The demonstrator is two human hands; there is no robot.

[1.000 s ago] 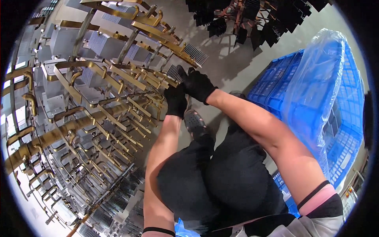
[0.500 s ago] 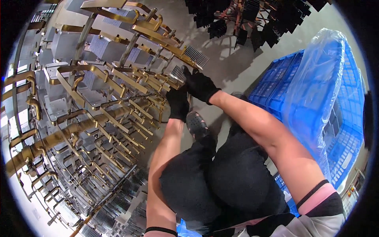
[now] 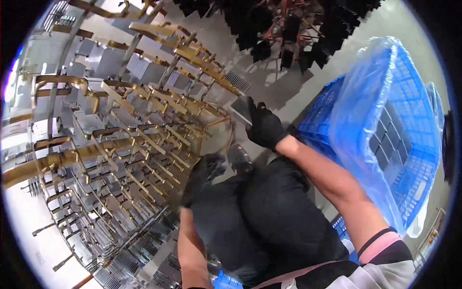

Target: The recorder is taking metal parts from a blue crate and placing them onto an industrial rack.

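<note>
In my black-gloved right hand (image 3: 264,126) is a small finned metal heat sink (image 3: 242,110), gripped by its edge with the fins showing. It is held apart from the rack, just right of the brass-coloured hooks (image 3: 195,58). My left hand (image 3: 204,172), also in a black glove, is lower down by my left knee, near the rack's lower hooks. Motion smears it, and its fingers do not show clearly. Another finned heat sink (image 3: 238,82) hangs at the end of an upper rack arm, beyond my right hand.
A tall rack of brass-coloured bars (image 3: 72,161) with many hanging metal parts fills the left. On the right, a blue plastic crate (image 3: 414,96) lined with clear film holds dark rectangular blocks (image 3: 390,137). Another rack with black finned parts (image 3: 293,29) stands at the far side.
My right hand has moved right and slightly nearer, carrying the heat sink off the rack. My left hand has drawn back toward my knee. The view has shifted.
</note>
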